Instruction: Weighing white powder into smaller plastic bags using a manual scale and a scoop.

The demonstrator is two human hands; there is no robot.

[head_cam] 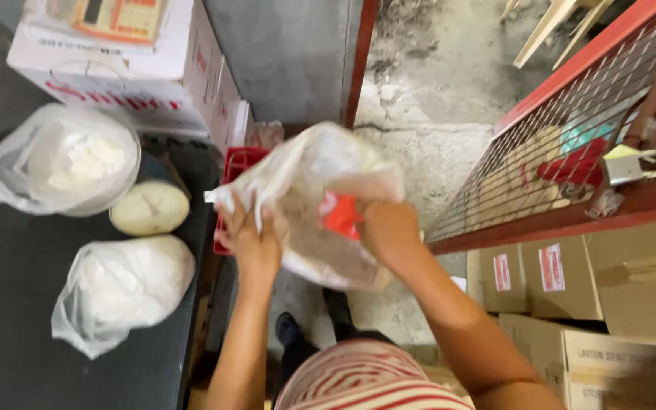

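**Hands gripping a plastic bag**

Bags of white powder [119,285] lie on the dark table [9,304], left. Left hand [252,243] pinches the clear plastic bag [320,171]; right hand [389,231] clasps its other side, above the concrete floor [427,114].

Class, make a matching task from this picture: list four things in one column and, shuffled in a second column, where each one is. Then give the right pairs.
Things
1. clear bag with a red scoop
2. round pale lid
3. red wire rack
4. white carton

Places
A. far right, beyond the concrete floor
B. top left, at the back of the dark table
C. held in both hands
D. between two white bags on the dark table

Pairs: 1-C, 2-D, 3-A, 4-B
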